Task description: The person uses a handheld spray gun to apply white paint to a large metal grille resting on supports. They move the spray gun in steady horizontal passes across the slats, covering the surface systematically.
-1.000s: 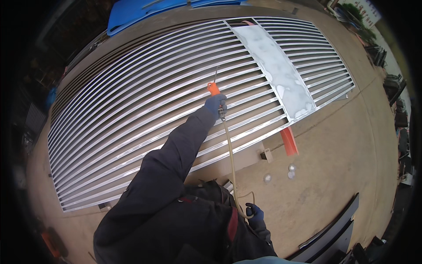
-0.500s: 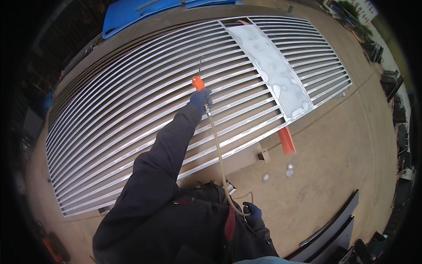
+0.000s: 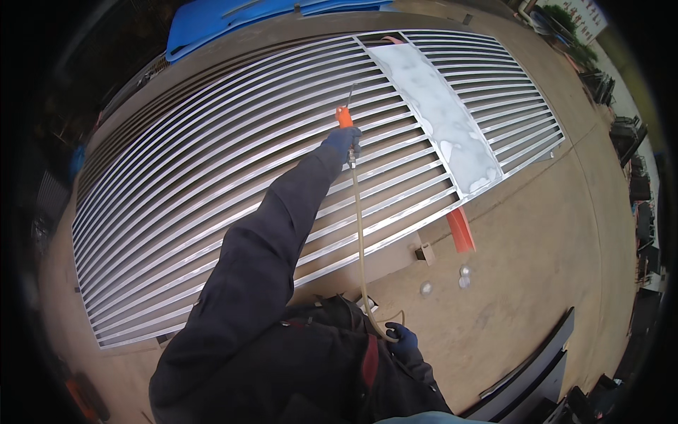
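My left hand [image 3: 344,143], in a dark blue glove, is closed round an orange air blow gun [image 3: 343,116] with a thin metal nozzle that points away from me. The arm is stretched out over a wide slatted metal frame [image 3: 436,150], the nozzle above its bright bars. From the gun's rear fitting a yellowish hose [image 3: 360,233] hangs back toward my body. Low at my right side, my right hand [image 3: 403,340], gloved too, grips a loop of this hose. Right of the gun, a pale panel with patchy grey-white marks [image 3: 452,120] fills one section of the frame.
Under the frame's near edge an orange-red beam [image 3: 461,230] sticks out, beside a short brown box-section piece [image 3: 425,253]. Two round clear pieces [image 3: 464,276] lie on the concrete. Dark flat panels [image 3: 530,381] lie at lower right; blue sheets [image 3: 233,25] lie beyond the frame.
My left hand has swung a little to the right with the blow gun, bringing the nozzle closer to the pale panel. My right hand keeps its hold on the hose.
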The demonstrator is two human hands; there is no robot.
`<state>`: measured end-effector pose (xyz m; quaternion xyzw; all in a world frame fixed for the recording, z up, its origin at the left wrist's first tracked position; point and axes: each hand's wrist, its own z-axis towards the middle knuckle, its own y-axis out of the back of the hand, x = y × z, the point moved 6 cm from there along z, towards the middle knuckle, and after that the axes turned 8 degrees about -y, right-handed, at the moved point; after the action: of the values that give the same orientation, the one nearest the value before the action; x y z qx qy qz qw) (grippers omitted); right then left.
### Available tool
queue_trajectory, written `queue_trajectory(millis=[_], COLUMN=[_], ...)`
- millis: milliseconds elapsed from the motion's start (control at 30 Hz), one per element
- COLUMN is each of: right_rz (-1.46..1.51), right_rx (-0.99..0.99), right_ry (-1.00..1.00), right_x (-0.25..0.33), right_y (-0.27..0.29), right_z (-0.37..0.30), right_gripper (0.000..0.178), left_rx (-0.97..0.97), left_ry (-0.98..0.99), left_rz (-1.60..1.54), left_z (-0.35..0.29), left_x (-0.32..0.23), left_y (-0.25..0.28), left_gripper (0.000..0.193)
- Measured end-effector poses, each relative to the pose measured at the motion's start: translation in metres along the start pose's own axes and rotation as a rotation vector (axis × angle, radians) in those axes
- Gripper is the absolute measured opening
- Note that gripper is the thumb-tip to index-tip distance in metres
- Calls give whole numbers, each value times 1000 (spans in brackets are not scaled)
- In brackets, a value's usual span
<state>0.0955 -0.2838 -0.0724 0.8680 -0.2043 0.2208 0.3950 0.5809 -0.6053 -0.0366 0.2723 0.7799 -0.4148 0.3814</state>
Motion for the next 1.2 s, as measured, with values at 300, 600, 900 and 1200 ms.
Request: queue_trajectory(millis=[300,600,900,1200], right_rz=[48,26,34,57], right_rx=[-28,14,20,-41], right_ry=[16,-67,7,-21], right_x=[4,-31,-28,-48], right_y=[1,-2,-2,-1], right_z=[-16,-9,-8,-17], right_gripper=[22,22,21,21], left_rx=[218,193,386,301], left_ry=[97,220,315,344], left_rz=[122,-12,70,202], left_z=[2,-48,-68,-107], left_x=[22,59,62,65], left_y=[-62,-42,-81,-74], left_gripper=[23,19,14,20])
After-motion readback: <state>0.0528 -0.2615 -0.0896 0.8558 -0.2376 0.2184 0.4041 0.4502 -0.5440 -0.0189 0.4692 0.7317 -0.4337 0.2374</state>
